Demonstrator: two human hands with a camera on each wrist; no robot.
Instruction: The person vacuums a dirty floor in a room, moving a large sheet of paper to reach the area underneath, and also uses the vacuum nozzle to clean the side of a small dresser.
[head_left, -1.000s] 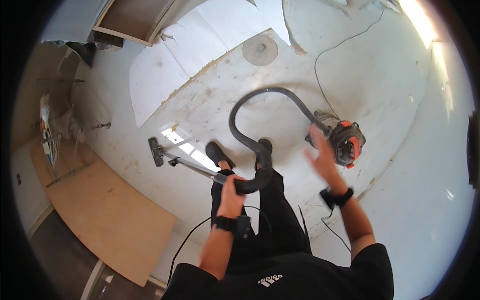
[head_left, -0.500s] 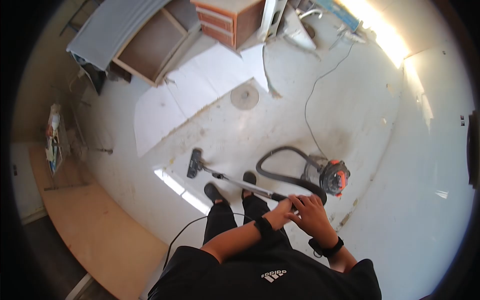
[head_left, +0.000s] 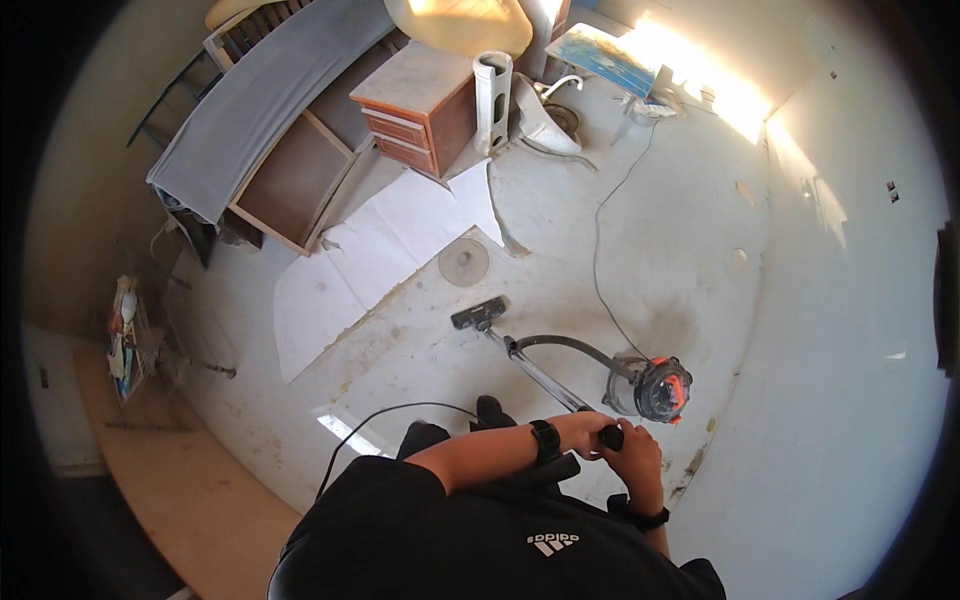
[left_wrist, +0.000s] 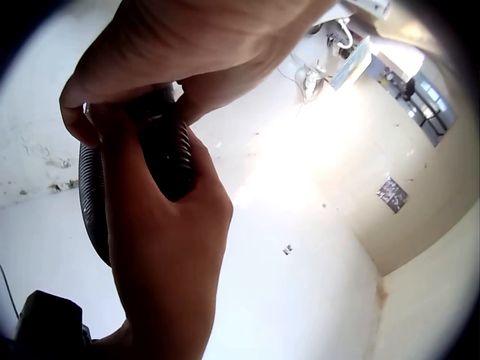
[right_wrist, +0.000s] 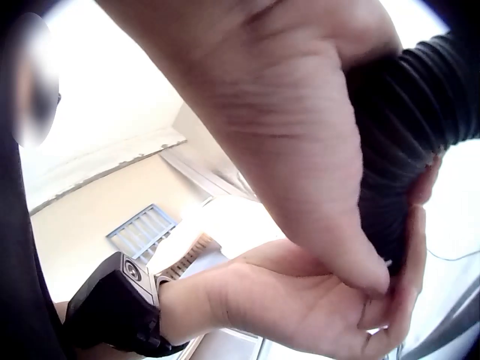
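My left hand (head_left: 582, 434) and right hand (head_left: 638, 462) meet in front of my body, both gripping the upper end of a vacuum cleaner's tube, where the black ribbed hose (left_wrist: 171, 157) joins. In the right wrist view, the right hand (right_wrist: 300, 142) curls over the hose (right_wrist: 420, 97), with the left hand (right_wrist: 292, 300) just below. A metal wand (head_left: 540, 378) slants forward from my hands to a dark floor nozzle (head_left: 478, 314) lying on the floor. The hose arcs to the vacuum cleaner (head_left: 660, 390), a canister with orange parts, at front right.
A thin cord (head_left: 598, 250) runs back from the canister. White sheets (head_left: 370, 255) and a round floor cover (head_left: 463, 260) lie ahead. Behind them are a drawer cabinet (head_left: 420, 105) and a washbasin (head_left: 540, 120). A wooden board (head_left: 170, 450) is at left; a wall (head_left: 850, 400) at right.
The right hand came from near the canister onto the hose beside the left hand. The wand and nozzle swung from the left to straight ahead. The head view tilted up, showing more furniture.
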